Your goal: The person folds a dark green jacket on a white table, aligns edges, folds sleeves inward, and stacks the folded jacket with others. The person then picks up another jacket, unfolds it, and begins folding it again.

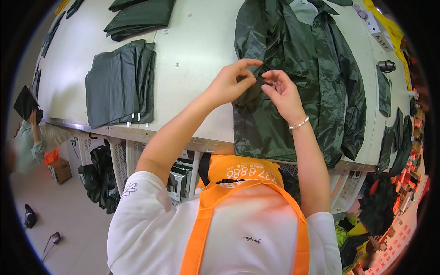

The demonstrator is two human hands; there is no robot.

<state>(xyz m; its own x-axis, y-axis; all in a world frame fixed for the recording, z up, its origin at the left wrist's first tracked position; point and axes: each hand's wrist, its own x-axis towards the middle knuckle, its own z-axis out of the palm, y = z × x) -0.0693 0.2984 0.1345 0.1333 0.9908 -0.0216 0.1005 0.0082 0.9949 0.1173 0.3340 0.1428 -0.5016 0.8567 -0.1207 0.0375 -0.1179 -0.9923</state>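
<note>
A shiny dark green jacket (261, 133) lies spread on the white table in front of me, its sleeves stretching away and to the right. My left hand (233, 81) is closed over its left part, with thumb and fingers pinching a fold of the cloth. Just to the right, my right hand (285, 94) has curled fingers, thumb and forefinger at the same lifted bit of fabric. The exact detail between the fingertips is too small to make out. A beaded bracelet (299, 123) circles my right wrist.
Folded dark green garments (114, 87) lie stacked on the table (192, 55) to my left, with another pile (142, 20) behind. A black cylinder (387, 66) and a white box (378, 30) sit at right. Baskets stand underneath. Another person's hand (33, 117) holds dark cloth far left.
</note>
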